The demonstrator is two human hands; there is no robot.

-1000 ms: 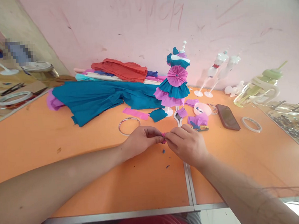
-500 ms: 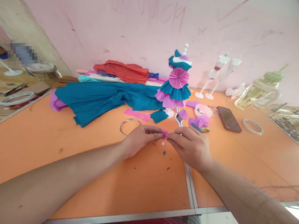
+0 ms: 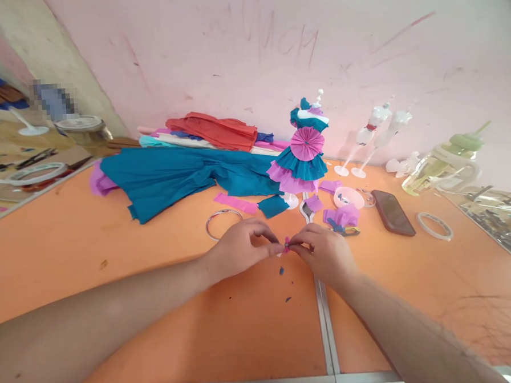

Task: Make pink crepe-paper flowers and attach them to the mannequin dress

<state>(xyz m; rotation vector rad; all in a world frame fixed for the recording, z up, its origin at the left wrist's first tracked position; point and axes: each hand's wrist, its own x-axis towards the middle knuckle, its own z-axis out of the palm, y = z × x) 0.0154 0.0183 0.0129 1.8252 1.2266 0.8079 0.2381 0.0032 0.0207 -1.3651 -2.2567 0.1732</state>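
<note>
Just left of the seam (image 3: pixel 325 319) in the orange surface (image 3: pixel 181 332), about midway between front and back edges: small pink piece (image 3: pixel 287 245) held between the two hands. Height above the surface hard to judge.

Right hand (image 3: pixel 327 253): thumb and fingers pinched on the piece. Left hand (image 3: pixel 241 246): fingertips close together at its left side; cannot tell whether they grip or only touch.

Risks, as judged. The piece looks thin and light; too hard a pinch could crush or tear it, and opposite pulls could stretch it out of shape. If the left fingers have no real hold, a slackening on the right would drop it, probably near the blue scraps (image 3: pixel 281 271) towards the front edge. Fingertips cover much of it, so a bad fold could pass unnoticed.

Towards the back edge, the dressed stand (image 3: pixel 307 144) looks top-heavy on its slim stem; a careless forward reach could knock it. Right of the seam, a sideways swing of the right hand might catch the lilac paper (image 3: pixel 344 215) or tip the pink bowl (image 3: pixel 349 198). Phone (image 3: pixel 393 213) lies farther towards the right edge, less exposed.
</note>
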